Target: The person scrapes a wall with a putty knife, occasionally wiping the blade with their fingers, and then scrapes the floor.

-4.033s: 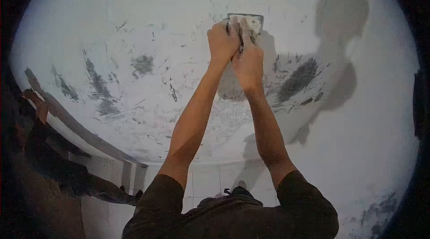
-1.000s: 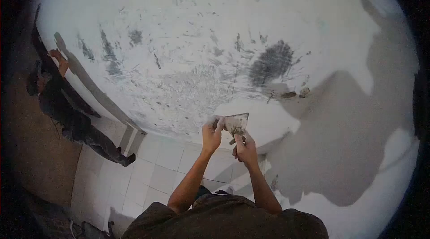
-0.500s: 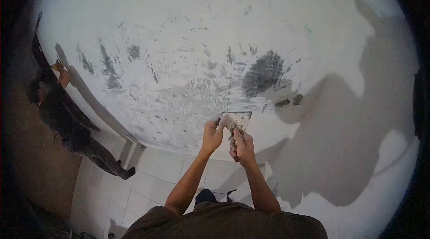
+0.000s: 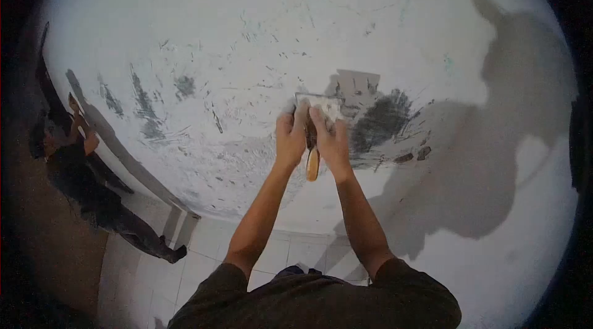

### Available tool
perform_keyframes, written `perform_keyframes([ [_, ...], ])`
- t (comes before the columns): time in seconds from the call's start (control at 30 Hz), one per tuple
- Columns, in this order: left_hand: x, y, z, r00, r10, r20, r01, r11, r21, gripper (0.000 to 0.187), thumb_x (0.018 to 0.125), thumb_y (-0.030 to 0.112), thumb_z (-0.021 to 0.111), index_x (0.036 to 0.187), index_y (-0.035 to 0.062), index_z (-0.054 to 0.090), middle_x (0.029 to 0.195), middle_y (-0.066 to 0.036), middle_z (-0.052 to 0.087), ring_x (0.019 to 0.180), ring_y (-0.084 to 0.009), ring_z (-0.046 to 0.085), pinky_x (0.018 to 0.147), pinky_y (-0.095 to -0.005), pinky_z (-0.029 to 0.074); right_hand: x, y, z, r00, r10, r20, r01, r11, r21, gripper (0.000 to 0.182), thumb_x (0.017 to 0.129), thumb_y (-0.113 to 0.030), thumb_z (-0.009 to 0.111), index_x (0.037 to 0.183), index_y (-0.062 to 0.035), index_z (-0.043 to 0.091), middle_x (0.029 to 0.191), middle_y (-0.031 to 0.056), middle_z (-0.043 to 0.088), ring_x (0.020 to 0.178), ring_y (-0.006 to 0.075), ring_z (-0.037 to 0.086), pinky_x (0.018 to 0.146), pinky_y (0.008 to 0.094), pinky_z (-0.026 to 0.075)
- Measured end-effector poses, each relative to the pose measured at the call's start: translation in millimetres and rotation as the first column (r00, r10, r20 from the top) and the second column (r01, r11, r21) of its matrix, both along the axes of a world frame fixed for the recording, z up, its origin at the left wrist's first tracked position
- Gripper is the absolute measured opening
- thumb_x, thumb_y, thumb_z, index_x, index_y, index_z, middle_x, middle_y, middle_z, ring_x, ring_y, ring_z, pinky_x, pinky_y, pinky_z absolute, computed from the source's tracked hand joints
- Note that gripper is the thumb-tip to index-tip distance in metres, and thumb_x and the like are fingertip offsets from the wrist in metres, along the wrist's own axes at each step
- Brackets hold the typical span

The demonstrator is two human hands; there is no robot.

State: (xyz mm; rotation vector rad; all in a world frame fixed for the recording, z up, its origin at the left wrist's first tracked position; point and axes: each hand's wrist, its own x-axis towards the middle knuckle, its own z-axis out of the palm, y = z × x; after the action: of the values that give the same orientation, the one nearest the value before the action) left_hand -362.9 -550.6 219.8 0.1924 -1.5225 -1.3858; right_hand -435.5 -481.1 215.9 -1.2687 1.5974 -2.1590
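Note:
Both my hands are raised in front of a scuffed white wall [image 4: 216,26], gripping a putty knife [image 4: 312,167]. Its wide blade points up toward the wall and has pale putty on it, while the yellowish wooden handle hangs down between my wrists. My left hand [image 4: 290,137] is closed at the blade's left side, fingers stretched along it. On the right side, my right hand [image 4: 332,142] holds the blade's base in the same way. Pale dust coats the fingers. A dark patch [image 4: 384,118] of bared wall lies just right of the blade, whose shadow falls above it.
At far left another person [image 4: 83,174] in dark clothes reaches up to the wall beside a dark frame [image 4: 54,94], holding a small tool. White floor tiles [image 4: 207,239] run below the wall. A large shadow [image 4: 475,168] covers the wall at right.
My hands have risen with the putty knife from low on the wall to beside the dark patch. Its handle now shows below them, and my right hand has shifted up to the blade.

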Motion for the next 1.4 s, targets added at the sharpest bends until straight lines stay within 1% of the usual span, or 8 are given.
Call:
perform_keyframes([
  [0.3,-5.3,-94.8,68.3,0.915,0.401,-0.050,-0.394,0.857,-0.333,0.030,0.095,0.020,0.051,0.076,-0.0030,0.052,0.056,-0.006,0.047,0.055,-0.0079,0.038,0.048,-0.0290,0.035,2.3,-94.8,71.1,0.988,0.092,0.122,-0.073,0.987,-0.146,0.036,0.088,-0.035,0.062,0.094,0.0001,0.066,0.088,0.0059,0.067,0.079,0.0127,0.060,0.073,0.0295,0.046],
  [0.7,-13.9,-136.9,86.6,0.886,0.428,-0.180,-0.465,0.819,-0.337,0.033,0.094,0.022,0.051,0.075,-0.0046,0.051,0.055,-0.015,0.044,0.053,-0.0138,0.036,0.049,-0.0335,0.035,3.8,-140.2,95.3,0.987,-0.117,0.111,0.123,0.991,-0.053,0.045,0.085,-0.042,0.062,0.095,0.0020,0.067,0.083,0.0093,0.067,0.076,0.0156,0.060,0.069,0.0322,0.046],
  [0.9,-19.3,-140.1,83.1,0.885,0.394,-0.250,-0.454,0.850,-0.267,0.035,0.094,0.023,0.051,0.071,-0.0049,0.051,0.055,-0.015,0.045,0.053,-0.0153,0.037,0.049,-0.0342,0.036,4.4,-148.0,92.4,1.000,0.009,0.029,0.000,0.960,-0.279,0.043,0.085,-0.039,0.064,0.096,0.0018,0.066,0.088,0.0071,0.066,0.081,0.0145,0.060,0.074,0.0284,0.046],
  [0.93,-19.2,-143.2,83.4,0.890,0.403,-0.211,-0.450,0.851,-0.272,0.035,0.094,0.023,0.051,0.072,-0.0052,0.051,0.056,-0.016,0.046,0.053,-0.0156,0.037,0.050,-0.0346,0.036,5.4,-135.9,98.5,0.993,-0.079,0.088,0.077,0.997,0.018,0.048,0.083,-0.042,0.065,0.099,0.0035,0.063,0.089,0.0081,0.065,0.081,0.0147,0.058,0.073,0.0287,0.046],
  [0.97,-18.9,-144.6,86.9,0.893,0.413,-0.178,-0.448,0.850,-0.277,0.035,0.094,0.023,0.051,0.073,-0.0055,0.052,0.056,-0.016,0.047,0.053,-0.0160,0.038,0.050,-0.0349,0.036,10.2,-131.4,105.1,0.993,-0.076,0.087,0.075,0.997,0.016,0.048,0.083,-0.042,0.065,0.099,0.0035,0.063,0.089,0.0081,0.065,0.081,0.0147,0.058,0.073,0.0287,0.046],
  [1.23,-17.3,-144.6,87.6,0.911,0.385,-0.147,-0.411,0.875,-0.256,0.035,0.094,0.023,0.049,0.075,-0.0066,0.054,0.056,-0.018,0.048,0.052,-0.0167,0.039,0.050,-0.0348,0.037,1.4,-151.6,92.7,0.998,-0.062,0.031,0.067,0.970,-0.234,0.035,0.088,-0.030,0.062,0.086,0.0047,0.065,0.079,0.0095,0.067,0.074,0.0123,0.060,0.066,0.0307,0.047],
  [1.37,-16.4,-136.8,84.9,0.904,0.397,-0.156,-0.424,0.879,-0.216,0.035,0.094,0.023,0.051,0.075,-0.0061,0.054,0.055,-0.013,0.047,0.055,-0.0122,0.038,0.050,-0.0334,0.036,7.2,-140.6,96.0,0.983,-0.174,0.058,0.168,0.981,0.096,0.038,0.087,-0.033,0.062,0.082,0.0044,0.067,0.068,0.0085,0.064,0.064,0.0122,0.057,0.060,0.0339,0.045],
  [1.4,-16.1,-136.1,82.5,0.903,0.402,-0.153,-0.427,0.878,-0.216,0.035,0.094,0.023,0.051,0.075,-0.0061,0.054,0.055,-0.013,0.047,0.055,-0.0122,0.038,0.050,-0.0334,0.036,3.3,-151.4,84.5,0.987,-0.143,0.066,0.149,0.985,-0.092,0.039,0.087,-0.034,0.062,0.080,0.0044,0.066,0.066,0.0083,0.063,0.062,0.0122,0.056,0.059,0.0342,0.044],
])
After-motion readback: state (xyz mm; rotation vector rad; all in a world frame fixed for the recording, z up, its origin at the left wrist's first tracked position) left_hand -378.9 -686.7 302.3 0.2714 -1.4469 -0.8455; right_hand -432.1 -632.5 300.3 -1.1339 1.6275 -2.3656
